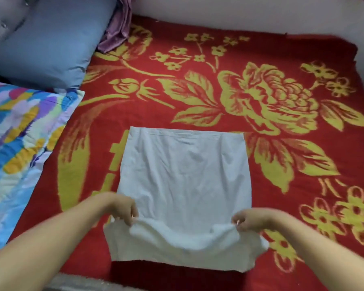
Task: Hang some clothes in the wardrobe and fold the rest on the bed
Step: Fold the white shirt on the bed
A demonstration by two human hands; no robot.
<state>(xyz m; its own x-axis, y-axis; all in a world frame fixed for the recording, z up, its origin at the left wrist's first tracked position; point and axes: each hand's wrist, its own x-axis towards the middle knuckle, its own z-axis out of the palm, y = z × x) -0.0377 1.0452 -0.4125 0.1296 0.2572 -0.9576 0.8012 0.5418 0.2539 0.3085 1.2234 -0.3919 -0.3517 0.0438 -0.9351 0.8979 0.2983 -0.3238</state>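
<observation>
The 2 bare forearms reach in from the near edge. The left hand (125, 208) pinches the white garment (183, 179) with its fingers (132, 217) clamped on a raised fold near the cloth's left side. The right hand (247, 220) does the same near the right side, its fingers (237, 223) closed on the fabric. Between the 2 sets of fingers the fold sags, and nearer than them a loose flap of cloth drapes toward the bed's edge. Beyond the fingers the rest of the garment lies flat on the red and yellow flowered blanket (261, 97). Far left of the fingers sits a multicoloured pillow (19, 131), behind it a blue pillow (51, 43) with purple cloth (118, 28) beside it.
</observation>
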